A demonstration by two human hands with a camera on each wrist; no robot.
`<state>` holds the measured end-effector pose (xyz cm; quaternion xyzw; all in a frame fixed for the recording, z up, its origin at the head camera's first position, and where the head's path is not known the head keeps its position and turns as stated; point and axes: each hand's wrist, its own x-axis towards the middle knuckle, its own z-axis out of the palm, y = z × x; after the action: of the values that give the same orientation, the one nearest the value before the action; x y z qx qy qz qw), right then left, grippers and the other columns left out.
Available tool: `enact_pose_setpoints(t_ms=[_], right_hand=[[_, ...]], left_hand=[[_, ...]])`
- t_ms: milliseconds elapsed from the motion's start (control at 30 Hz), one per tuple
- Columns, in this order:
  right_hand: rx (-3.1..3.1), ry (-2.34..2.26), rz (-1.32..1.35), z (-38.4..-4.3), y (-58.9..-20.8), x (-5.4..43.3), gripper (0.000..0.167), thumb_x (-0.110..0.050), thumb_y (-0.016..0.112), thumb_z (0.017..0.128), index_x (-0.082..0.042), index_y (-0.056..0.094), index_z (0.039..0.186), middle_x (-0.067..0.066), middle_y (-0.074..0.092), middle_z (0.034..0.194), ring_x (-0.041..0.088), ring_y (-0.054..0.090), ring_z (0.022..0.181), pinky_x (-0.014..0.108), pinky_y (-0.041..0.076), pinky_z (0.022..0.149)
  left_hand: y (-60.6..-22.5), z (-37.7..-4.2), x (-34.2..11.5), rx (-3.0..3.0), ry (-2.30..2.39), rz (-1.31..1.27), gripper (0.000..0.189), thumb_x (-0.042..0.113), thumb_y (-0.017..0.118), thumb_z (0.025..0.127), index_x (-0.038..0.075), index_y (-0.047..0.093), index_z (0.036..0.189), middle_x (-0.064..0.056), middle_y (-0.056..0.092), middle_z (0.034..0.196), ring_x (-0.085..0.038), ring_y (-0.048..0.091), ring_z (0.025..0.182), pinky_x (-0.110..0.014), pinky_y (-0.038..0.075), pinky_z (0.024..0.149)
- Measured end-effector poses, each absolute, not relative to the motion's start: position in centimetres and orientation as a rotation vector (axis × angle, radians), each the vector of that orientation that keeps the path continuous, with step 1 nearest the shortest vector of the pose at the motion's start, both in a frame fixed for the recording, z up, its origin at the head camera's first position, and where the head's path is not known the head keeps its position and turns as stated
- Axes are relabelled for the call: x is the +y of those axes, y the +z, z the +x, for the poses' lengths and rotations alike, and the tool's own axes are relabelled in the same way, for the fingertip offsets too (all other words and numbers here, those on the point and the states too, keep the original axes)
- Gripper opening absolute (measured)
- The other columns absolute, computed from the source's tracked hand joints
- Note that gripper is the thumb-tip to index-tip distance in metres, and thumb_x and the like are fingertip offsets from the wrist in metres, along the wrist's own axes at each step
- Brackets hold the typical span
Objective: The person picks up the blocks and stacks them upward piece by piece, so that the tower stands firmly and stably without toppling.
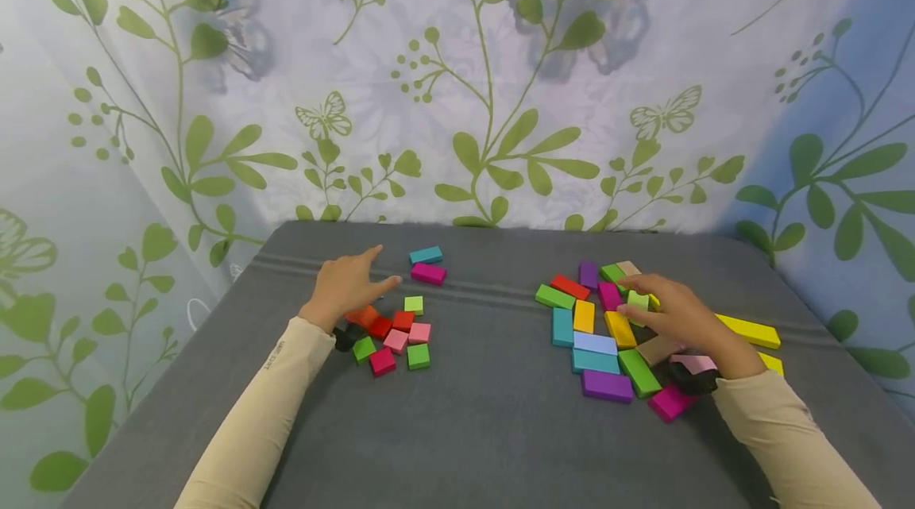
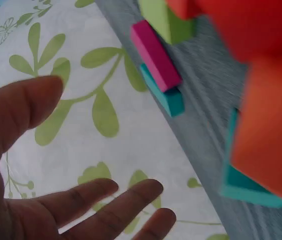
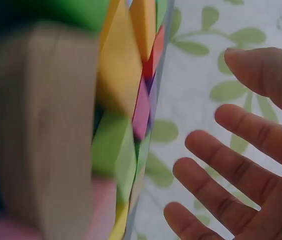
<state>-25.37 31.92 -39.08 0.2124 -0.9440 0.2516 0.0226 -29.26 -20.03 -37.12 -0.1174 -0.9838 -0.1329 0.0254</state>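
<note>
My left hand [image 1: 345, 284] hovers at the left with its thumb and fingers spread and nothing in them. Beneath and beside it lies a loose group of small cubes, among them a red cube [image 1: 382, 361], a pink cube [image 1: 419, 333] and a green cube [image 1: 418, 356]. An orange cube [image 2: 275, 130] looms near in the left wrist view. On the right, my right hand [image 1: 675, 314] is held over a spread of oblong blocks, fingers extended and holding nothing. Close to it are a plain wooden block [image 3: 41, 130], a magenta block [image 1: 610, 296] and an orange-yellow block [image 1: 619, 329].
A teal block [image 1: 426, 255] and a magenta block [image 1: 429, 274] lie together beyond the cubes. Purple block [image 1: 608, 386] and yellow block [image 1: 748, 331] mark the right group's near and right sides. A leaf-patterned curtain [image 1: 457, 96] hangs behind the grey-covered table [image 1: 486, 429].
</note>
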Motion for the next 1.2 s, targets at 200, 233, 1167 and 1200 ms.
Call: enact_pose_setpoints(t_ms=[200, 233, 1167, 1200], right_hand=[[-2.882, 0.908, 0.814, -25.9, -39.2, 29.6, 0.044, -0.018, 0.078, 0.101, 0.004, 0.068, 0.138, 0.022, 0.071, 0.133, 0.044, 0.066, 0.119, 0.065, 0.055, 0.099], [-2.874, 0.926, 0.836, -26.1, -39.3, 29.2, 0.042, -0.017, 0.078, 0.100, 0.004, 0.069, 0.136, 0.021, 0.072, 0.131, 0.041, 0.067, 0.116, 0.061, 0.057, 0.097], [-3.048, 0.867, 0.812, -27.1, -40.0, 25.0, 0.054, -0.023, 0.093, 0.084, 0.011, 0.074, 0.120, 0.016, 0.066, 0.110, 0.028, 0.061, 0.096, 0.045, 0.056, 0.086], [-3.045, 0.859, 0.818, -27.1, -40.0, 25.0, 0.053, -0.023, 0.093, 0.084, 0.011, 0.074, 0.120, 0.016, 0.066, 0.109, 0.028, 0.061, 0.096, 0.045, 0.056, 0.086]], left_hand=[[-36.6, -30.5, -17.5, -3.121, -0.432, -0.246, 0.077, 0.052, 0.065, 0.105, 0.000, 0.049, 0.160, -0.022, 0.073, 0.132, -0.044, 0.070, 0.110, -0.068, 0.044, 0.111], [-36.6, -30.7, -17.1, -3.135, -0.435, -0.229, 0.077, 0.051, 0.066, 0.104, 0.000, 0.050, 0.159, -0.022, 0.069, 0.140, -0.045, 0.068, 0.118, -0.068, 0.044, 0.111], [-39.0, -35.8, -10.8, -3.229, -0.068, 0.017, 0.061, 0.069, 0.076, 0.091, 0.010, 0.078, 0.106, -0.007, 0.070, 0.090, -0.027, 0.069, 0.091, -0.042, 0.053, 0.086], [-39.0, -35.8, -10.7, -3.226, -0.061, 0.014, 0.059, 0.068, 0.076, 0.092, 0.010, 0.078, 0.104, -0.008, 0.071, 0.091, -0.026, 0.069, 0.091, -0.041, 0.053, 0.085]])
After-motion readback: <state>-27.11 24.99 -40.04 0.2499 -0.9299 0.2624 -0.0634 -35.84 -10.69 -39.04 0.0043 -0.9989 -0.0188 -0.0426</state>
